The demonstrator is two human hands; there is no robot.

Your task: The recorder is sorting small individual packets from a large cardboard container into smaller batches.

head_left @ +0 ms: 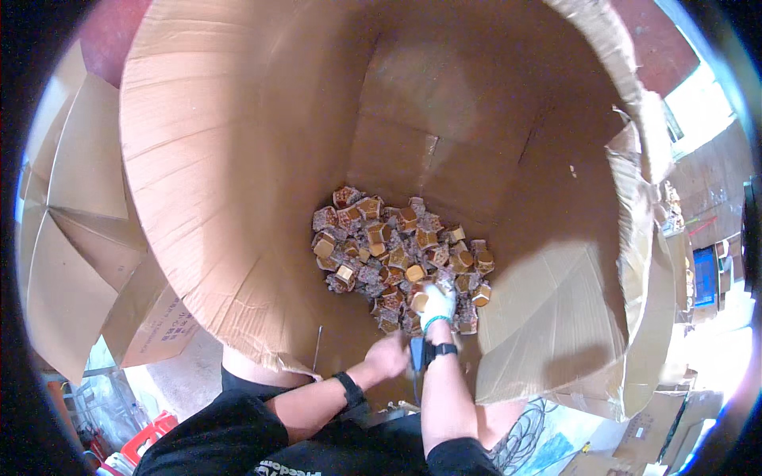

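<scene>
The gloved right hand (438, 302) reaches forward to a gold-topped piece (418, 301) in the pile (397, 255) inside the carton (468, 119); the left hand (389, 355) angles inward, curled. I can't tell whether either grips anything.

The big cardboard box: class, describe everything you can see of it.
The big cardboard box is brown, deep and open, its corrugated-looking walls creased and its rim ragged. A pile of gold-and-brown pieces, many seemingly bubble-wrapped, lies at its bottom. The gloved right hand reaches inside; whether the left hand touches it is unclear.
</scene>
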